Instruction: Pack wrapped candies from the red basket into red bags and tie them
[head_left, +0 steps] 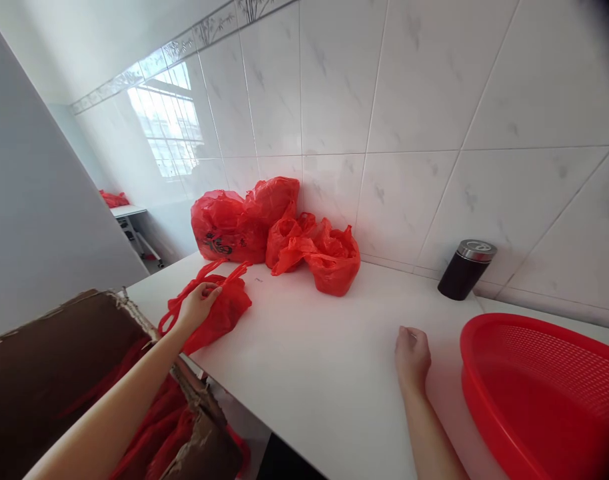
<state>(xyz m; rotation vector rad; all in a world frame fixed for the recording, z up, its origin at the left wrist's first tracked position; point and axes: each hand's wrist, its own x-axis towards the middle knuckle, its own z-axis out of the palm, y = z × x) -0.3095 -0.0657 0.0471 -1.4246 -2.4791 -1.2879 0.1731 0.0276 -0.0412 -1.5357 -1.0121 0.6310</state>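
A red plastic bag [227,310] lies on the left part of the white table [309,360], its handle loops sticking up. My left hand [199,305] is closed on the bag near its handles. Over the table to the right hovers or rests my right hand [413,353], fingers curled into a loose fist with nothing visible in them. It is close to a red plastic basket [489,373] and apart from it. Below my left forearm stands an open cardboard box [49,340] with red plastic bags [159,433] inside.
Filled red bags [234,223] and a smaller red bag [337,267] stand against the tiled wall [334,87]. A black cup with a silver lid [464,270] is at the back right. A grey partition [49,180] rises at the left.
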